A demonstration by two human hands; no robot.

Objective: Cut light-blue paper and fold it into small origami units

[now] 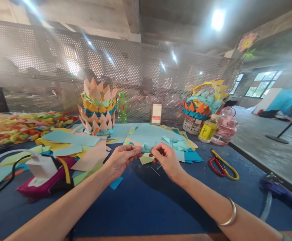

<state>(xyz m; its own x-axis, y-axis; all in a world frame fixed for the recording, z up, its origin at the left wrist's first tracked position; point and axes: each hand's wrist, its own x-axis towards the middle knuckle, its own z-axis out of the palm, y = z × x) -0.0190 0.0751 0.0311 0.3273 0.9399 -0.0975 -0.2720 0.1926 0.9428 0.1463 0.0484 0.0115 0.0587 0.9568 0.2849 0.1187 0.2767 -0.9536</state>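
Between my two hands, above the dark blue table (146, 207), is a small folded piece of light blue paper (147, 148). My left hand (125, 155) pinches its left end between thumb and fingers. At its right end the thumb and fingers of my right hand (167, 159) are closed on it too. Just behind lies a stack of coloured paper sheets (148, 132) with a light blue sheet on top. Several folded light blue paper pieces (177, 144) rest on that stack, to the right of my hands.
Scissors (222, 165) and a blue glue gun (281, 190) lie right. A drink bottle (208, 128) and pink jug (225, 129) stand near a paper-petalled basket (193, 124). Left are a power strip (45, 179), loose sheets (71, 137), a petalled paper stack (98, 110) and a folded-paper heap (27, 129).
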